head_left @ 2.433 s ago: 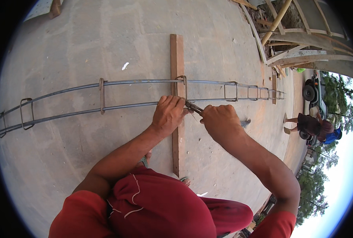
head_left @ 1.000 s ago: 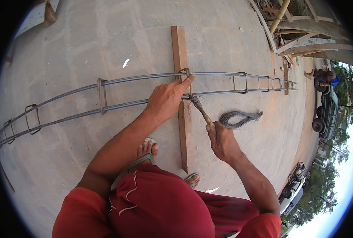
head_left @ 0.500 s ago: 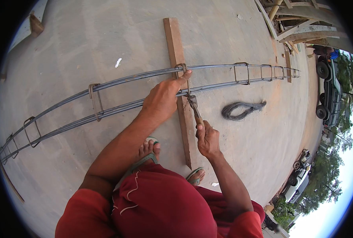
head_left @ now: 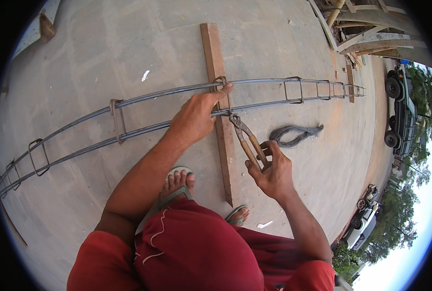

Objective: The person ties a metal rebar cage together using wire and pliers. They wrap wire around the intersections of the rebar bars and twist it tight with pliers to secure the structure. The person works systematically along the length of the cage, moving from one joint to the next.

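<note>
A long rebar cage (head_left: pixel 148 130) of thin steel bars with square stirrups stretches from left to right before me. My left hand (head_left: pixel 197 112) is closed round the cage near the middle, its index finger stretched along a stirrup (head_left: pixel 228 101) at the upper bar. My right hand (head_left: pixel 275 172) holds a pair of tying pincers (head_left: pixel 246 137) by its worn tan handles, which are spread apart. The pincers' jaws are at the lower bar, by the foot of that stirrup. Whether the jaws grip any wire is too small to tell.
A wooden beam (head_left: pixel 227 165) lies crosswise under the cage. To the right, a coil of tie wire (head_left: pixel 293 136) rests on the concrete floor (head_left: pixel 143 43). My sandalled feet stand close by the beam. Timber (head_left: pixel 371 41) is piled at the far right, with parked vehicles beyond.
The pincers' handles have spread apart and my right hand has turned and shifted right on them. My left hand stays on the cage.
</note>
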